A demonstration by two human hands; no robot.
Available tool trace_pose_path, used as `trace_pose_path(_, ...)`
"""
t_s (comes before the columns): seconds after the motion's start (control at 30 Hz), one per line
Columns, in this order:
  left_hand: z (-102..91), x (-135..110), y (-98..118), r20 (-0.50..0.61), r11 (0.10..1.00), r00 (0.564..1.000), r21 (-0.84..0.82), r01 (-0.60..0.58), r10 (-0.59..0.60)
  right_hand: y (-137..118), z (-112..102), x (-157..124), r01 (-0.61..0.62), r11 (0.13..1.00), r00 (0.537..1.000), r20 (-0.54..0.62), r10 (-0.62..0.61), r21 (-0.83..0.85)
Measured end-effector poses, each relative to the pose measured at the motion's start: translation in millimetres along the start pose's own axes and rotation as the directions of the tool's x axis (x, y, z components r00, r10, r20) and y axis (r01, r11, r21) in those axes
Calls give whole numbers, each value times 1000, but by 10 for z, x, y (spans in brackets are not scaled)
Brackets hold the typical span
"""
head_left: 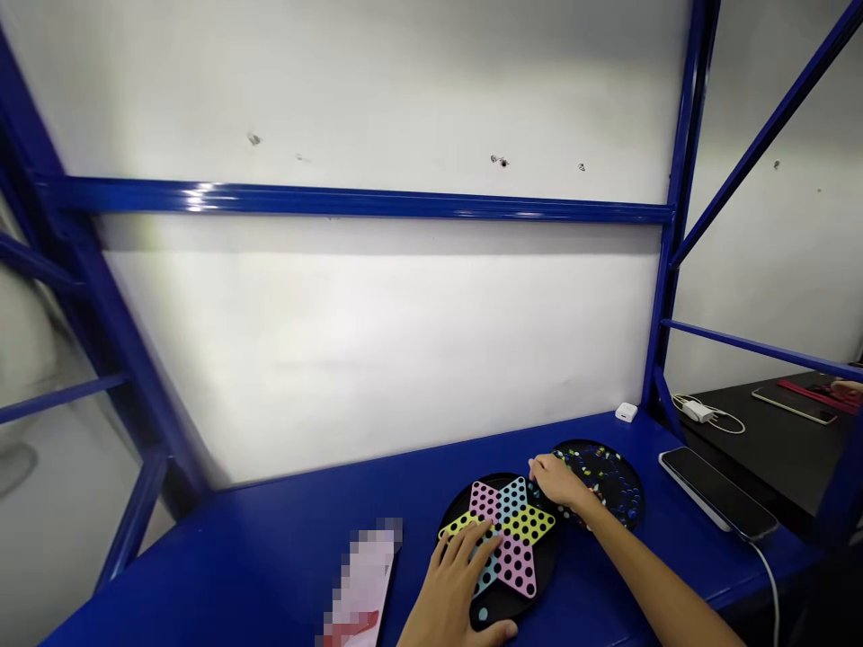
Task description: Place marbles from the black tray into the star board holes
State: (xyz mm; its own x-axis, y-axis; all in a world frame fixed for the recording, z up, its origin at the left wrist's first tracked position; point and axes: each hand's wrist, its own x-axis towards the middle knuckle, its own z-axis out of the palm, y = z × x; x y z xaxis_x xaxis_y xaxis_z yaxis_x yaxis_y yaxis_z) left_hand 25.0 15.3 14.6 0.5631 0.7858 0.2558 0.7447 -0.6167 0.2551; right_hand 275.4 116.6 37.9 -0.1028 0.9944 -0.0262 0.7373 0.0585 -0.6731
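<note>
Lying flat on a star-shaped plastic Chinese checkers board w/ pink, yellow and blue points and black holes (pixel 509 539): left hand (pixel 451 584), fingers spread open, no grip on anything, thumb down on the round black board base (pixel 482 613). Board sitting near front edge of a blue metal shelf top (pixel 270 562), a bit right of middle.

Right hand (pixel 556 481) up by top right of star, fingers bunched and pointing down, fingertips hidden, so can't tell if gripping a piece. Hand sitting between board and a round black tray full of tiny colored pieces (pixel 607 481), tray just beside board, closer to back edge.

Left of board, near front edge: long pale pink pack w/ red patch (pixel 364 584), too blurry to read. Toward right edge: black phone w/ white rim (pixel 718 492) and white cable (pixel 769 584). At back edge: small white plug (pixel 626 412).

Past shelf, on a black table top (pixel 742 458): white charger (pixel 698 412), second phone (pixel 794 404), red strip (pixel 815 395), and another person's hand (pixel 846 388) at far right. Behind all: blue steel bars (pixel 337 199) and white wall (pixel 370 341).
</note>
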Motion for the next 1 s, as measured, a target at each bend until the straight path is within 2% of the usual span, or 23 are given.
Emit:
trace_pose_path(0.1, -7, -1, 10, 33, 1000, 999, 2, 23, -23, -21, -30, 83, -21, 999, 999, 35, 19, 47)
trace_pose_path(0.23, 8, -5, 6, 35, 1000, 999, 4, 27, -28, -106, -26, 68, -26, 1000, 997, 74, 25, 10)
trace_pose_path(0.4, 3, -9, 24, 26, 1000, 999, -1, 20, -20, -127, -32, -4, -13, 999, 1000, 21, 14, -48)
trace_pose_path(0.67, -22, -2, 47, 69, 998, 996, -37, 52, -49, -109, -9, 85, 11, 1000, 1000, 9, -11, 9)
trace_pose_path(0.83, -13, -2, 36, 74, 997, 996, -55, 62, -58, -147, 174, 89, 92, 995, 994, -67, -89, 45)
trace_pose_path(1.0, 12, 0, 25, 63, 996, 996, -63, 61, -57, -76, 421, -27, 204, 968, 960, -166, -226, -144)
